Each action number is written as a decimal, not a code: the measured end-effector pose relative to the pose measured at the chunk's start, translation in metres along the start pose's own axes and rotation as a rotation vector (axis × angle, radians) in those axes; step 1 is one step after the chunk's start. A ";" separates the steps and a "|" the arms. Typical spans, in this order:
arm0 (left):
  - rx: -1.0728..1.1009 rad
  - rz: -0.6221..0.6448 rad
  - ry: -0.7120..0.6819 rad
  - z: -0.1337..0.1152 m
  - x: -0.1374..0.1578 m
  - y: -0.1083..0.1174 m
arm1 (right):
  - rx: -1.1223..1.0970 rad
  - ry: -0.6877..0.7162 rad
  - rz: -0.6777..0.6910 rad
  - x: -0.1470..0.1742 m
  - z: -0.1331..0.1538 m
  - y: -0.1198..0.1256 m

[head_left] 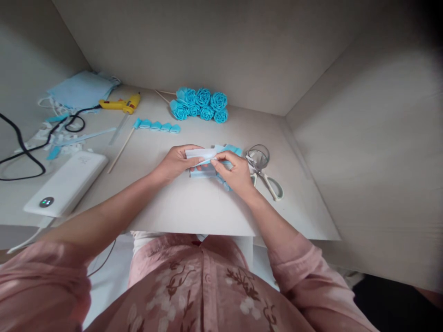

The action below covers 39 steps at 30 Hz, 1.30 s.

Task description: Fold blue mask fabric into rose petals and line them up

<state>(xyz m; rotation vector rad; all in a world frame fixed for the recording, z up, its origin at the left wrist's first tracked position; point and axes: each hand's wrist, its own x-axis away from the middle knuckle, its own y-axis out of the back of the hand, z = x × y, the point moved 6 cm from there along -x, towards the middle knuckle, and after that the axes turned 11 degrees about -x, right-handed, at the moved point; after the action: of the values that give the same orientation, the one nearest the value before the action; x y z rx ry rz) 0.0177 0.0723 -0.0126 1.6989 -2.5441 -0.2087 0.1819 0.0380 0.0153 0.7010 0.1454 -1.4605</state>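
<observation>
Between my two hands is a pale folded piece of face-mask fabric (198,154), held just above the table. My left hand (176,162) grips its left end with the thumb on top. At the right end, the thumb and forefinger of my right hand (234,171) pinch its edge. Blue fabric pieces (232,149) lie beneath and behind my right hand, which partly hides them. Right of that hand are scissors (269,183) with pale handles, next to a roll of clear tape (262,154).
Blue fabric roses (203,110) lie at the back. A wooden stick (121,151) has a blue petal strip (157,126) at its tip. To the left are a yellow glue gun (121,105), stacked masks (81,90), scraps (65,141), a black cable (21,146) and a white power bank (71,182).
</observation>
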 end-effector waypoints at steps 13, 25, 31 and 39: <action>-0.078 0.003 -0.054 -0.014 0.005 -0.001 | -0.036 -0.022 -0.049 -0.001 -0.002 0.002; -0.110 -0.091 -0.078 -0.009 0.002 0.006 | -0.120 -0.110 -0.029 0.000 -0.009 -0.001; -0.293 -0.114 -0.170 -0.016 0.006 0.003 | -0.174 -0.122 0.044 0.000 -0.010 -0.006; 0.033 -0.103 -0.185 -0.019 0.006 0.001 | -0.075 -0.108 0.109 0.001 0.000 -0.009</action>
<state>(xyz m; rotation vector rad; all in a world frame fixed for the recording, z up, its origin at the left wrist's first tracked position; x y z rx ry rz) 0.0175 0.0653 0.0065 1.9089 -2.6009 -0.3482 0.1739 0.0376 0.0120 0.5592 0.0773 -1.3778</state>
